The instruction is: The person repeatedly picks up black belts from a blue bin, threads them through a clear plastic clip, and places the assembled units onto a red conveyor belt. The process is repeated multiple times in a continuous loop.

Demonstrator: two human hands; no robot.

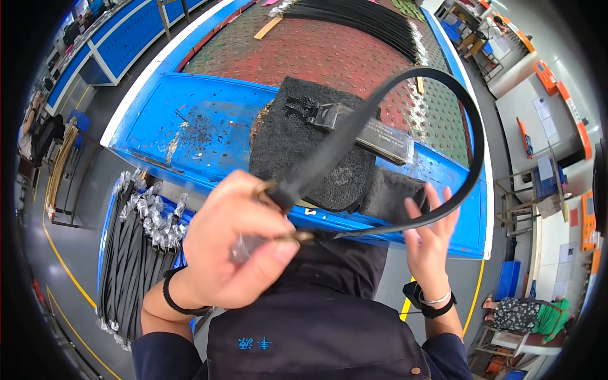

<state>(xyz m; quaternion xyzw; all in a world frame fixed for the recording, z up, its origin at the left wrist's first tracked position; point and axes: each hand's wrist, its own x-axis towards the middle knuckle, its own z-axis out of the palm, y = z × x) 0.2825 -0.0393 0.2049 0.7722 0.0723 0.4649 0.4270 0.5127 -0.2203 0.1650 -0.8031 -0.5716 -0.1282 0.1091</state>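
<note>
My left hand (244, 244) is closed on the buckle end of a black belt (472, 114). Brass-coloured metal shows at its fingers, with a bit of clear plastic by the thumb. From there the strap rises in a large loop to the right and bends back toward the same hand. My right hand (432, 237) has its fingers spread, and the strap crosses in front of its palm without being gripped. Beyond the hands, a dark cloth pad (316, 171) lies on the blue bench ledge (209, 120). A clear plastic case (380, 139) rests on the pad.
Black belts with plastic-wrapped ends (136, 253) hang in a bundle at lower left. More black straps (361, 22) lie across the far side of the red studded mat (240, 57). A person in a green top (551, 316) is at the right.
</note>
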